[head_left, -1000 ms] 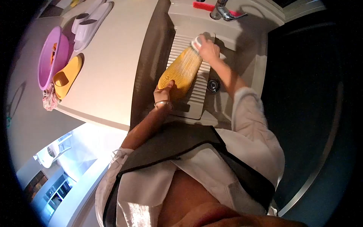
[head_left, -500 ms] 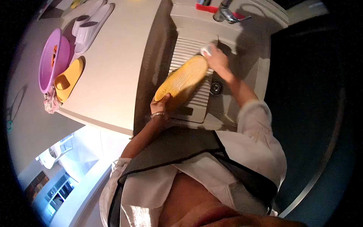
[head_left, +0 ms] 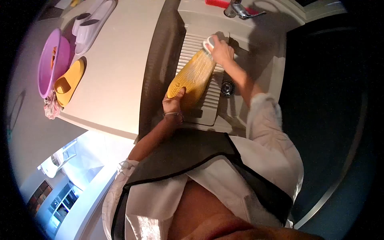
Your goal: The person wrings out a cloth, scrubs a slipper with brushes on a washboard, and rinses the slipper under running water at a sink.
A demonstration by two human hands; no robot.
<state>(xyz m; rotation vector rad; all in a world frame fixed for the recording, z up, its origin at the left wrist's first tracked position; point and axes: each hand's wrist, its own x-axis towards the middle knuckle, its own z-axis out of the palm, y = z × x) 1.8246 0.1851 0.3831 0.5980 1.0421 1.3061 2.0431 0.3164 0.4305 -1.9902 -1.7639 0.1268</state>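
Observation:
A yellow slipper, sole facing up, lies over the ridged washboard in the sink. My left hand grips its near end, thumb on the sole. At the slipper's far end, my right hand is closed round the handle of a white brush, whose bristles touch the sole. The slipper's underside is hidden.
On the counter at the left are a second yellow slipper, pale slippers, a purple basin and a crumpled pinkish cloth. The faucet, a red item and the drain are around the washboard.
The brush first moved off the slipper's far end to the right, then came back onto the sole. The slipper swung flatter and then back to a steeper angle, still in my left hand.

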